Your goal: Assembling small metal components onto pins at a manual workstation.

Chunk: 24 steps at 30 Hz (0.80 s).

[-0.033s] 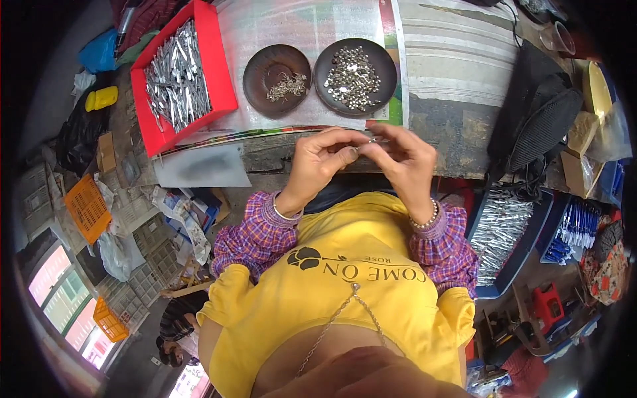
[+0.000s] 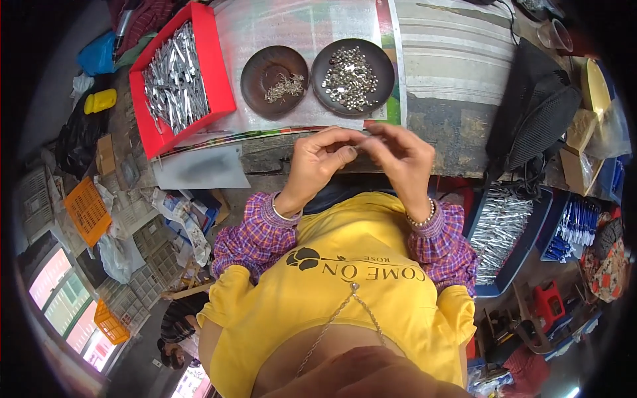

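Over the table's near edge, my left hand [image 2: 320,162] and my right hand [image 2: 406,161] meet fingertip to fingertip, both closed in a pinch. Whatever lies between them is too small and blurred to name. Just beyond my hands stand two dark round dishes. In the left dish [image 2: 255,93] is a small heap of thin metal bits [image 2: 286,87]. The right dish [image 2: 383,63] carries many small shiny metal pieces [image 2: 348,78]. A red box [image 2: 221,73], farther left, is filled with slim silver metal pieces [image 2: 176,79].
A blue bin [image 2: 505,268] of slim silver pieces stands at my right, beside another bin with blue-and-white pieces [image 2: 576,225]. A black mesh bag [image 2: 541,113] lies on the table's right. Orange crates [image 2: 87,204] are at the left. Another person [image 2: 178,331] is at lower left.
My right fingers have shifted slightly and look more blurred. A shiny bit seen at the fingertips before no longer shows clearly. My left hand keeps its pinch.
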Motion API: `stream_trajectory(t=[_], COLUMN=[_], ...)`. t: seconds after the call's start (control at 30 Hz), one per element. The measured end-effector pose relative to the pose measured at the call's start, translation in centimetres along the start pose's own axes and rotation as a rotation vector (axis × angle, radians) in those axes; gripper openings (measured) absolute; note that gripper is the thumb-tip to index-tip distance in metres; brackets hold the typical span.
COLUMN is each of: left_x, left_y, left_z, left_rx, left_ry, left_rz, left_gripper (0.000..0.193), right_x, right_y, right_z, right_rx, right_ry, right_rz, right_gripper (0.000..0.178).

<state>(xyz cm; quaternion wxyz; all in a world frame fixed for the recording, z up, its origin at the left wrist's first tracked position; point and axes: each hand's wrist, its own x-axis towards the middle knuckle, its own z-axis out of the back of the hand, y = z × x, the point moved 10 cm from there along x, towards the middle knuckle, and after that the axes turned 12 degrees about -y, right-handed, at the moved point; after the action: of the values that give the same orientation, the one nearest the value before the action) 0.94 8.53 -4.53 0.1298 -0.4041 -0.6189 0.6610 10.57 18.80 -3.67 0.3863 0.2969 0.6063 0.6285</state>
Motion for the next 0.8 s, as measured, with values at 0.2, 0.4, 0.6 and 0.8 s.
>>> stream_trajectory(t=[0.2, 0.4, 0.6, 0.8], left_x=[0.1, -0.2, -0.2, -0.1], left_y=[0.1, -0.2, 0.2, 0.3], left_z=[-0.4, -0.5, -0.6, -0.7], left_rx=[0.057, 0.076, 0.072, -0.026], left_ry=[0.056, 0.075, 0.081, 0.042], left_rz=[-0.050, -0.052, 0.000, 0.041], left_gripper=[0.019, 0.020, 0.020, 0.019], right_x=[0.1, 0.5, 0.5, 0.0], right_y=[0.0, -0.6, -2.6, -1.4], right_z=[0.2, 1.2, 2.3, 0.4], right_rx=[0.030, 0.091, 0.147, 0.105], right_ry=[0.010, -0.055, -0.107, 0.020], right_rz=[0.017, -0.069, -0.216, -0.154], right_gripper=[0.015, 0.018, 0.022, 0.015])
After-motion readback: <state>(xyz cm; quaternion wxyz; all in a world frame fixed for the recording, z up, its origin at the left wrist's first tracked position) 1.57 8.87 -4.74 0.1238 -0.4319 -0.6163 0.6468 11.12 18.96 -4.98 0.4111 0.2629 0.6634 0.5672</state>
